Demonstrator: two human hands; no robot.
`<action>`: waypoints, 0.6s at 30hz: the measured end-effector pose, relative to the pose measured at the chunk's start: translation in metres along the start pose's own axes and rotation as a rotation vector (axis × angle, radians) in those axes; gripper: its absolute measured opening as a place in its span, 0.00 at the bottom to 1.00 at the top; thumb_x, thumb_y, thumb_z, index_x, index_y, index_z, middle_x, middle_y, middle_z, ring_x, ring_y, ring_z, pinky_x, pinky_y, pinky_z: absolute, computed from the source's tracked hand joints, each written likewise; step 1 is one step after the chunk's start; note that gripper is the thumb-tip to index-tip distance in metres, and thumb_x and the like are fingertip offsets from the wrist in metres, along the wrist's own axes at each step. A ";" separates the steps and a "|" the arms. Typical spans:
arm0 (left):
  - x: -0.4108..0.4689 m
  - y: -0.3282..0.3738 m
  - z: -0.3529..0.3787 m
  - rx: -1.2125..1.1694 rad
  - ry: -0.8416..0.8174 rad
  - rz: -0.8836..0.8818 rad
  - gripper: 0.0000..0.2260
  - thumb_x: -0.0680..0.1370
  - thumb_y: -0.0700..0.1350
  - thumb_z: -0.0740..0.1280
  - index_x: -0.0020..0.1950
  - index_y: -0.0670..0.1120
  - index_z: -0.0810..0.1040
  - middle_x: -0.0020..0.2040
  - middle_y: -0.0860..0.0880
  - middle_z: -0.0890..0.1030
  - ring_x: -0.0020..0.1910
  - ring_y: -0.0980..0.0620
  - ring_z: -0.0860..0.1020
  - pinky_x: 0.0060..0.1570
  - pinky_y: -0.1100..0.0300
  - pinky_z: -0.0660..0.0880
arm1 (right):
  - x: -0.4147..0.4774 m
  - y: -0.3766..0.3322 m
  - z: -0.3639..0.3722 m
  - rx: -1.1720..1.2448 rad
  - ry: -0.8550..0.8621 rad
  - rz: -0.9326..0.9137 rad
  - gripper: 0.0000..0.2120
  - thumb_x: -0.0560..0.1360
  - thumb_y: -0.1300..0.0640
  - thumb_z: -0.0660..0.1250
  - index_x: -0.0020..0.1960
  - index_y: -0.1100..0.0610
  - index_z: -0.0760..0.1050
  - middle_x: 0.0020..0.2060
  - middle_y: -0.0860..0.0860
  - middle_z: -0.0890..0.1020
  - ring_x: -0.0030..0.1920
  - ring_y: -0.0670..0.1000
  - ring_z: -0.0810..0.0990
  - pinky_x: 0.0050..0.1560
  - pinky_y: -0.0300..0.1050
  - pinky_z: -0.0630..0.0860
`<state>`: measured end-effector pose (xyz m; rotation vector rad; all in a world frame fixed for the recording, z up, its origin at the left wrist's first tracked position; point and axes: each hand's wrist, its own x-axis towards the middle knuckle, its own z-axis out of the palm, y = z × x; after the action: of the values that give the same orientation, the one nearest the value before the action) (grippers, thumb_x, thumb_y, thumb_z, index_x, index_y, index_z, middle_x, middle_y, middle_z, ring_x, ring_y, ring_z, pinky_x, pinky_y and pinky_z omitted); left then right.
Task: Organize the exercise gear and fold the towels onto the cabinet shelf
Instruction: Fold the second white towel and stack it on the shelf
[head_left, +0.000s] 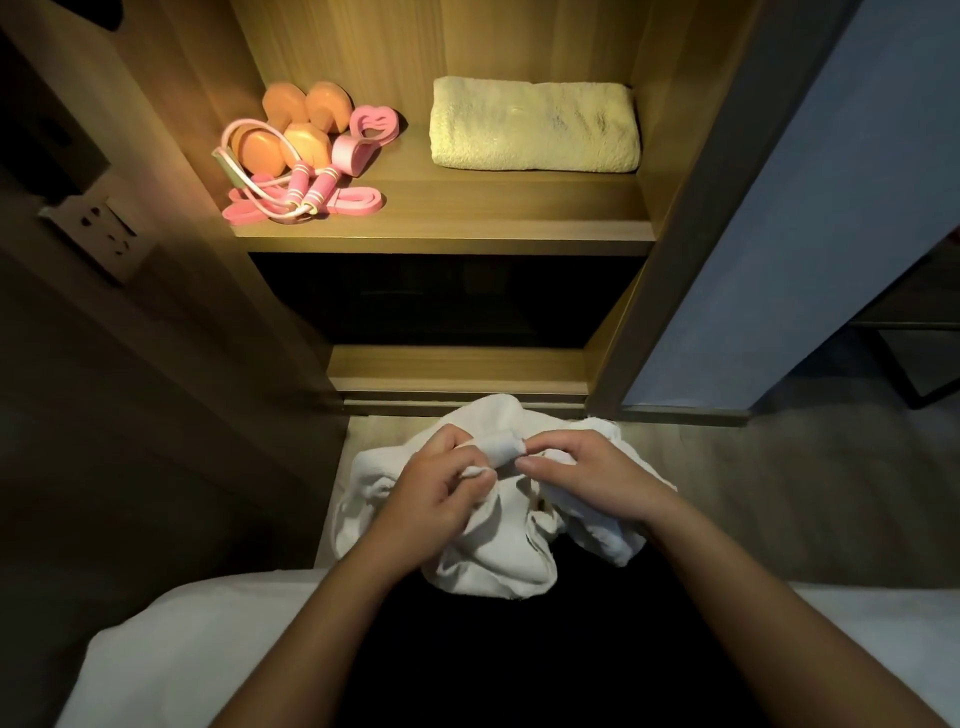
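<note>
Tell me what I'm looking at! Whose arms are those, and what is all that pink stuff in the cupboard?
There is no machine here. A person wears a camera on their head, so this one picture looks down at their own two arms. The left hand and the right hand both hold a crumpled white towel in front of a wooden cabinet. On the left of its lit shelf lie orange dumbbells, a pink jump rope and pink stretchy bands. A folded cream towel lies on the right, apart from them.
</note>
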<state>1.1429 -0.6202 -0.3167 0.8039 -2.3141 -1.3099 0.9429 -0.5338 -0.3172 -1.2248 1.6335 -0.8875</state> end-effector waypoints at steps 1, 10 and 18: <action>-0.001 -0.001 0.002 0.018 0.010 0.003 0.07 0.77 0.47 0.64 0.40 0.49 0.78 0.44 0.54 0.72 0.43 0.57 0.73 0.42 0.63 0.71 | 0.000 0.000 0.004 0.023 0.029 -0.014 0.09 0.76 0.49 0.70 0.45 0.32 0.81 0.49 0.33 0.83 0.53 0.34 0.78 0.51 0.27 0.70; -0.002 -0.007 0.015 0.155 0.073 -0.014 0.07 0.77 0.49 0.62 0.42 0.50 0.77 0.48 0.55 0.72 0.50 0.50 0.73 0.49 0.54 0.71 | -0.002 0.001 0.016 0.042 0.298 0.006 0.04 0.71 0.42 0.72 0.40 0.40 0.80 0.41 0.41 0.83 0.43 0.42 0.80 0.42 0.39 0.76; -0.002 -0.010 0.027 0.166 0.122 -0.007 0.07 0.77 0.47 0.63 0.46 0.47 0.79 0.51 0.53 0.71 0.52 0.53 0.72 0.49 0.61 0.70 | 0.002 0.003 0.023 0.079 0.338 0.077 0.06 0.71 0.46 0.74 0.37 0.44 0.80 0.40 0.39 0.81 0.45 0.37 0.77 0.39 0.30 0.68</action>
<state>1.1326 -0.6049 -0.3390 0.9174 -2.3465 -1.0503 0.9631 -0.5358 -0.3283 -0.9888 1.8764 -1.1458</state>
